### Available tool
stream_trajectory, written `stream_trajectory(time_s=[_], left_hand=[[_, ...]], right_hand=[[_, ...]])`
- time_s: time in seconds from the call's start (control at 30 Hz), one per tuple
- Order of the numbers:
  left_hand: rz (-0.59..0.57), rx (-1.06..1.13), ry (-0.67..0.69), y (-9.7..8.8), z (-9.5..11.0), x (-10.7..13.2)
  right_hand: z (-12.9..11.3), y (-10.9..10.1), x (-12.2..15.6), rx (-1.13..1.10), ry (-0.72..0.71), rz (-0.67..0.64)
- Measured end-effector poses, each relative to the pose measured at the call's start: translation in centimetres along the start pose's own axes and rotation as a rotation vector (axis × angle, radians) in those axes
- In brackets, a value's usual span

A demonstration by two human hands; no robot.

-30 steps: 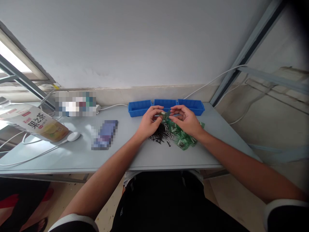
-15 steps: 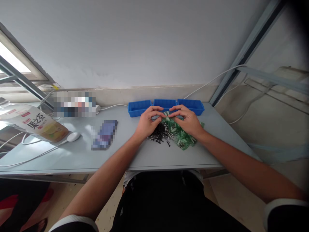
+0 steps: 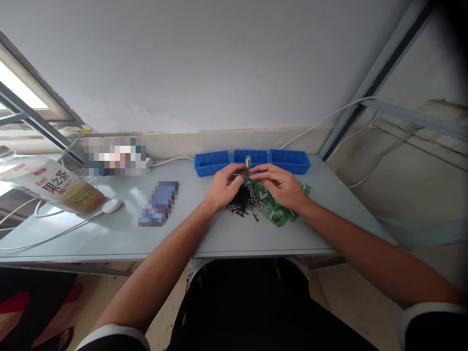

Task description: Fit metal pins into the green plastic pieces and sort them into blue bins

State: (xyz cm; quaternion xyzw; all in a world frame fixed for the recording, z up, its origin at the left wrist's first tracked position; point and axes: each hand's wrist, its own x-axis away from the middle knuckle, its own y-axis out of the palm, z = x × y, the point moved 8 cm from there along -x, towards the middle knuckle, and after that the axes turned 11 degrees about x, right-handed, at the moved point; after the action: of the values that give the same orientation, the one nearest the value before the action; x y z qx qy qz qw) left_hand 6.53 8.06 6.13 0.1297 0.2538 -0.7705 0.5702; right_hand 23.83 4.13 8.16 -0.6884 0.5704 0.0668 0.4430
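Observation:
Between the fingertips of my two hands a small green plastic packet (image 3: 248, 162) stands upright, with something pale inside. My left hand (image 3: 224, 187) pinches toward its lower part from the left, the contact partly hidden behind the fingers. From the right, the bent fingers of my right hand (image 3: 284, 186) close on the same packet. A heap of dark screws (image 3: 243, 199) lies on the table below my hands. Beside it, under my right hand, is a pile of similar green packets (image 3: 278, 214), with some slim metal pieces visible in them.
Along the wall stand three blue bins: a left bin (image 3: 212, 163), a middle bin (image 3: 239, 156) and a right bin (image 3: 290, 162). On the left of the grey table (image 3: 204, 239) are a bottle (image 3: 54, 185), a white cable (image 3: 62, 234) and a blurred flat object (image 3: 159, 202).
The green packet has turned from lying low between my fingers to standing upright above them. My hands stay in nearly the same place, with the right fingers shifted slightly.

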Motion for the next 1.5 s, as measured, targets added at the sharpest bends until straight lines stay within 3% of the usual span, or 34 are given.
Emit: stream_trajectory(time_s=[0.1,0.23,0.4,0.6,0.7,0.8,0.9,1.1,1.23,1.5], left_hand=[[-0.061,-0.012,0.052,0.4,0.5,0.1],[-0.058,-0.12,0.112,0.2,1.0,0.0],[0.055,-0.401,0.194,-2.4,1.1,-0.8],[0.16,-0.684,0.174,-6.6,-1.6,-2.1],[0.172,-0.759,0.054,-7.6,-3.9,-2.2],[0.124,-0.786,-0.032,-7.4,-5.5,-1.8],[0.104,-0.801,-0.053,-7.2,-5.6,-1.3],[0.108,-0.773,0.05,-6.3,-3.1,-0.6],[0.028,-0.691,0.152,-4.9,-1.3,-0.7],[-0.039,-0.565,0.243,-2.8,0.2,-0.6]], right_hand=[[-0.2,0.1,0.0,-0.01,-0.002,-0.007],[0.2,0.0,0.0,-0.025,0.034,0.014],[1.0,-0.4,0.1,0.005,0.09,0.038],[1.5,-0.1,0.2,0.026,0.118,0.011],[1.5,0.1,0.2,0.036,0.132,-0.014],[1.5,-0.1,0.2,0.082,0.132,-0.015],[1.3,-0.5,0.1,0.173,0.112,-0.006],[0.6,0.9,0.2,0.304,-0.087,-0.138],[0.0,2.9,0.8,0.326,-0.219,-0.269],[0.3,4.5,0.9,0.421,-0.277,-0.326]])
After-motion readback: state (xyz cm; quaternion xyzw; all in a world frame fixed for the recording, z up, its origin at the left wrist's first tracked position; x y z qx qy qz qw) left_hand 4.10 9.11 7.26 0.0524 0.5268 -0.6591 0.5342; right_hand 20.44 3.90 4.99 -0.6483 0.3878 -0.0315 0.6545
